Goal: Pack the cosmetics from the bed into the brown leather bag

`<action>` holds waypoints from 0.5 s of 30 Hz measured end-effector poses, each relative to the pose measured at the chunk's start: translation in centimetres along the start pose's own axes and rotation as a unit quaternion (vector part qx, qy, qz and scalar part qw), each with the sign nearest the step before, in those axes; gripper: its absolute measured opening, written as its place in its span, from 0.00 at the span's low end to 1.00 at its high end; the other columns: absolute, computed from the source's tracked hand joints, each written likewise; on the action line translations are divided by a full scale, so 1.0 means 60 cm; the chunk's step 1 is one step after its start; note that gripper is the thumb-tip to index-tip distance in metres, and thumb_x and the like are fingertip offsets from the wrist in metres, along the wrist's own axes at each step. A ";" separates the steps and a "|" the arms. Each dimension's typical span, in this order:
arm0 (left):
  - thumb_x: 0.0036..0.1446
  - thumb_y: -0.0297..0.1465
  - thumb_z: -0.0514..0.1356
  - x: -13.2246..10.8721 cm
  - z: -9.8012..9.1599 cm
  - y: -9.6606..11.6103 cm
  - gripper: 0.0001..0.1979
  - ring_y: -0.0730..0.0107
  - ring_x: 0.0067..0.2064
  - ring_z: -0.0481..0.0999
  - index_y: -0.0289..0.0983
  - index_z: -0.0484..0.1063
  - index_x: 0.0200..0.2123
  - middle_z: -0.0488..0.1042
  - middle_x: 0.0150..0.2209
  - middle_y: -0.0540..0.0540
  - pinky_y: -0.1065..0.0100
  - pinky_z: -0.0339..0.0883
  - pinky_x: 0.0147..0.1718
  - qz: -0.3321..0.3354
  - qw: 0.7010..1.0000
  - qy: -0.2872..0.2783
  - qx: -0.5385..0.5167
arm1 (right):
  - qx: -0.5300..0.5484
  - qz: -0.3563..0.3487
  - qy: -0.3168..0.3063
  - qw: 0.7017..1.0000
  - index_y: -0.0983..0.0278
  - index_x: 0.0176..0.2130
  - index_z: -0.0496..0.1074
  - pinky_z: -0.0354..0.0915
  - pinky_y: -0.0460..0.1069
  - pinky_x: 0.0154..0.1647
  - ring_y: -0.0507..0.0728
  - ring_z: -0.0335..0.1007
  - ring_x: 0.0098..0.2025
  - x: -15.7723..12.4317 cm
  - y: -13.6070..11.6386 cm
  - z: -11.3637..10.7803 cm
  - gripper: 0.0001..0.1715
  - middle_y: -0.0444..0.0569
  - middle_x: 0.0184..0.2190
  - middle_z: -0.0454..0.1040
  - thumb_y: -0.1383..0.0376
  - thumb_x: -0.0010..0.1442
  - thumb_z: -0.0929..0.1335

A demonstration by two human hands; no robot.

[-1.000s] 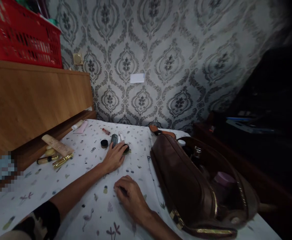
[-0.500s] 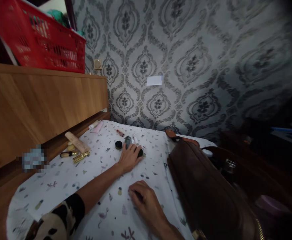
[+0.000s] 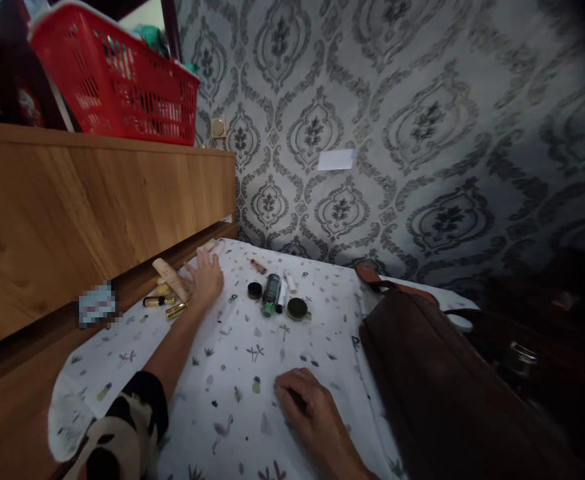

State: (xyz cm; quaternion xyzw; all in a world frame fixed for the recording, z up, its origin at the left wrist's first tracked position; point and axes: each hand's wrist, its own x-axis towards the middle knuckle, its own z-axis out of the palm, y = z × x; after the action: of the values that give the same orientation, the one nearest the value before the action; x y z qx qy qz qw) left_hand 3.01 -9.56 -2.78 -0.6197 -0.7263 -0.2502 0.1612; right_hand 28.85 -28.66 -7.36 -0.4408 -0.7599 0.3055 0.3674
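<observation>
Left hand [image 3: 205, 280] spread, reaching beige tube [image 3: 170, 278] left of centre; grip needs fingers closing. Right hand [image 3: 308, 408] curled on tablecloth [image 3: 222, 363].

Matt plast. tube [image 3: 171, 279], wood cabinet [image 3: 97, 200]

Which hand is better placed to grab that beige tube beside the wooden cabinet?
Left. The left hand lies right beside the beige tube, fingers spread; the right hand rests curled on the cloth, well away.

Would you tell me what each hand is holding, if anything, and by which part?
Nothing clearly held: left hand lies open beside the beige tube; right hand rests curled on the cloth.
</observation>
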 end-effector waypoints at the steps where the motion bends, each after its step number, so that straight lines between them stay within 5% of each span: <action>1: 0.62 0.25 0.52 0.006 -0.008 -0.020 0.21 0.43 0.71 0.40 0.30 0.64 0.58 0.47 0.70 0.28 0.27 0.33 0.61 -0.020 1.000 0.010 0.010 | 0.000 0.000 0.000 1.000 0.63 0.31 0.73 0.64 0.52 0.38 0.60 0.70 0.37 0.000 0.000 0.000 0.14 0.51 0.31 0.75 0.63 0.64 0.62; 9: 0.62 0.28 0.53 0.032 -0.036 -0.114 0.19 0.32 0.66 0.51 0.28 0.66 0.54 0.56 0.64 0.20 0.26 0.53 0.52 -0.191 0.980 0.050 0.030 | -0.004 -0.002 0.007 1.000 0.63 0.31 0.74 0.64 0.52 0.38 0.59 0.69 0.36 0.000 0.003 0.002 0.14 0.51 0.30 0.75 0.64 0.63 0.62; 11: 0.63 0.28 0.54 0.029 -0.024 -0.117 0.17 0.34 0.63 0.58 0.26 0.68 0.53 0.61 0.60 0.21 0.32 0.59 0.52 -0.172 0.985 0.029 0.014 | -0.005 -0.005 0.007 1.000 0.63 0.30 0.74 0.64 0.52 0.38 0.59 0.70 0.36 0.000 0.004 0.002 0.15 0.51 0.30 0.75 0.64 0.63 0.62; 15: 0.65 0.35 0.59 0.019 0.016 -0.099 0.17 0.54 0.55 0.71 0.34 0.69 0.54 0.69 0.55 0.37 0.49 0.69 0.52 -0.055 0.996 -0.044 -0.052 | -0.005 -0.006 0.006 1.000 0.63 0.30 0.74 0.65 0.52 0.38 0.59 0.70 0.37 0.001 0.002 0.002 0.15 0.51 0.31 0.76 0.63 0.63 0.62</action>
State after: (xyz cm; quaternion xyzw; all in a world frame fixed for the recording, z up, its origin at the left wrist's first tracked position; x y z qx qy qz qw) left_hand -2.93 -8.75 -3.91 -0.5969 -0.7514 -0.2687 0.0824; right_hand 28.78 -28.54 -7.50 -0.4402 -0.7620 0.2968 0.3709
